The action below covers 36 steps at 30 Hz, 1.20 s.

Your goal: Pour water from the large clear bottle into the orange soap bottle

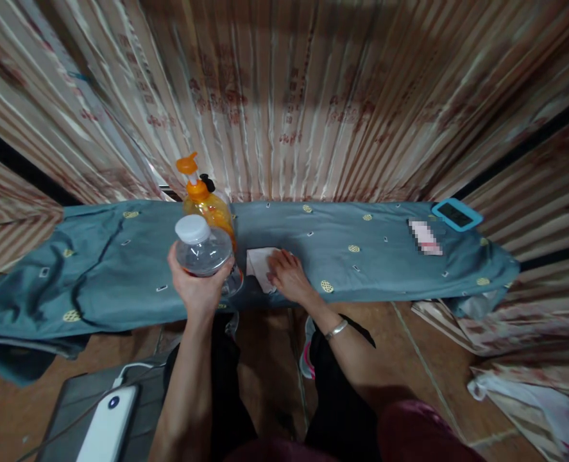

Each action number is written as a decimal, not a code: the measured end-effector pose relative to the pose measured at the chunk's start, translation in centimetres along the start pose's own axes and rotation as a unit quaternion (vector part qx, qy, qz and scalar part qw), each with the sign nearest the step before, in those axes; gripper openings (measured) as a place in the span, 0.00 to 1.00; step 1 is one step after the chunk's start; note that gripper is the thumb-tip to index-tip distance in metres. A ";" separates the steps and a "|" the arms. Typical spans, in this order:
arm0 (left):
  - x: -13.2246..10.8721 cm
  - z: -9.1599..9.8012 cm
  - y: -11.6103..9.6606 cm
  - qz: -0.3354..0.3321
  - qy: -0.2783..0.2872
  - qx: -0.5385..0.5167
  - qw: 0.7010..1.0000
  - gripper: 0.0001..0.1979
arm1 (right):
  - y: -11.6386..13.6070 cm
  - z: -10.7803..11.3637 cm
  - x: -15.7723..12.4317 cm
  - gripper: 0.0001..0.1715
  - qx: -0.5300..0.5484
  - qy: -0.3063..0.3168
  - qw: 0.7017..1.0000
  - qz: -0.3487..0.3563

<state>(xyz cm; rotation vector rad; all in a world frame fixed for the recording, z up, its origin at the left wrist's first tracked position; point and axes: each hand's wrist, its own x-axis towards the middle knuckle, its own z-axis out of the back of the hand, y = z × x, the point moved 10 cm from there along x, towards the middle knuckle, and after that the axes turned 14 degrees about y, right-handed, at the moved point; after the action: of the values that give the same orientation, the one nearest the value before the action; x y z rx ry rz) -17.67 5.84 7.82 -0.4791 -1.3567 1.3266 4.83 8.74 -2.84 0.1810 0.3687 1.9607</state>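
My left hand point(198, 289) is wrapped round a clear plastic bottle point(207, 247) with a white cap, its thumb and fingers on either side below the shoulder. Behind this bottle stands a pump bottle point(210, 208) of orange-yellow liquid with an orange pump head, partly hidden. To the right, my right hand point(288, 274) has its fingers bent over the right side of a white folded cloth point(259, 269), perhaps a tissue, which lies flat on the bench cover. Part of the cloth is under the fingers.
A long narrow bench with a grey-green cover point(274, 224) runs across, against patterned curtains point(284, 96). At its right end lie a blue-framed digital display point(457, 214) and a blurred-out pink-white item point(425, 237). A white power bank point(106, 423) with cables is at lower left.
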 end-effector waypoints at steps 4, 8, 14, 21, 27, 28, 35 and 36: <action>-0.3 -1.8 -1.7 -0.023 0.037 -0.037 0.998 0.42 | 0.4 -0.7 0.2 0.29 -0.019 0.011 1.000 -0.008; -0.1 -4.9 -1.9 -0.022 0.083 -0.064 0.994 0.43 | 0.1 -0.9 0.1 0.31 -0.022 0.020 1.000 -0.005; 0.9 -9.2 -2.0 -0.031 0.153 -0.066 0.986 0.39 | -1.4 -1.0 0.4 0.43 0.004 0.042 0.998 -0.047; 1.4 -9.6 -1.1 -0.020 0.144 -0.078 0.986 0.38 | -3.3 -0.7 0.4 0.42 0.044 0.065 0.994 -0.083; 0.7 -9.8 -0.8 -0.028 0.151 -0.034 0.988 0.43 | -3.1 -0.6 0.1 0.42 0.053 0.075 0.993 -0.077; 0.5 -9.9 -0.8 -0.029 0.158 -0.027 0.987 0.44 | -3.1 -0.7 0.1 0.43 0.053 0.074 0.993 -0.076; -0.1 -9.7 -1.0 -0.033 0.176 -0.031 0.983 0.50 | -3.3 -0.3 -0.6 0.44 0.089 0.056 0.991 -0.088; -0.1 -9.7 -1.0 -0.034 0.177 -0.031 0.983 0.51 | -3.5 0.0 -0.8 0.43 0.100 0.046 0.990 -0.091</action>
<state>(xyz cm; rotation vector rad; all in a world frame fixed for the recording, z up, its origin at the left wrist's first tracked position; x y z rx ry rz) -8.79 9.55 6.13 -0.6714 -1.1093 1.0851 8.21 9.27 -3.95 0.1796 0.6213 1.7545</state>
